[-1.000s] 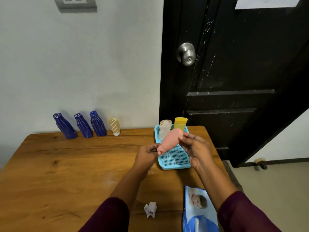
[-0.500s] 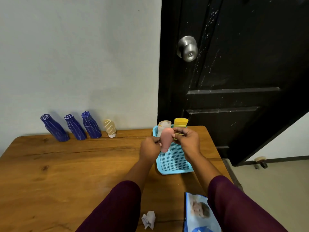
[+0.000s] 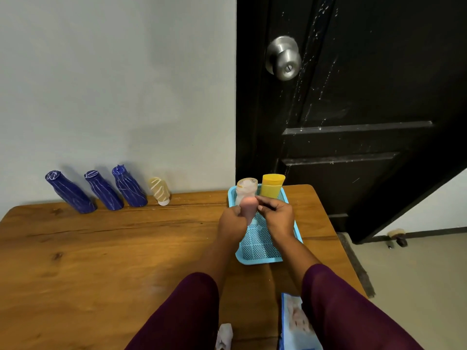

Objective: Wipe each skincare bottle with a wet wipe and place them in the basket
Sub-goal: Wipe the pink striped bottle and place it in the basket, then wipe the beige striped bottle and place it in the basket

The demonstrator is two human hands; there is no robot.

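Hands are both on the pink bottle (image 3: 248, 207), held upright over the far half of the blue mesh basket (image 3: 260, 260). The left hand (image 3: 231, 223) is curled around its lower side, and the right hand (image 3: 276, 215) has fingertips pinched on its upper part. I can't tell whether there's a wipe tucked in either grip, or whether the bottle's lower tip touches the mesh.

Two bottles already stand at the back of the basket, a whitish one (image 3: 246, 186) and a yellow one (image 3: 271, 186), side by side just behind the pink one.

Over on the left, along the wall, there's a row of three dark blue bottles (image 3: 103, 190) with white streaks, then a small beige one (image 3: 159, 188) with a white cap end on the wooden table (image 3: 101, 248).

As for labels, honestly nothing is readable. The markings on the bottles are just squiggles from here. The light blue wipes pack (image 3: 294, 322) at the near edge shows a blurry face picture and no text I can make out. A crumpled white wipe (image 3: 224, 334) lies beside it, between the maroon sleeves.

Behind the basket there's a black door (image 3: 353, 97) with a silver knob (image 3: 284, 58).
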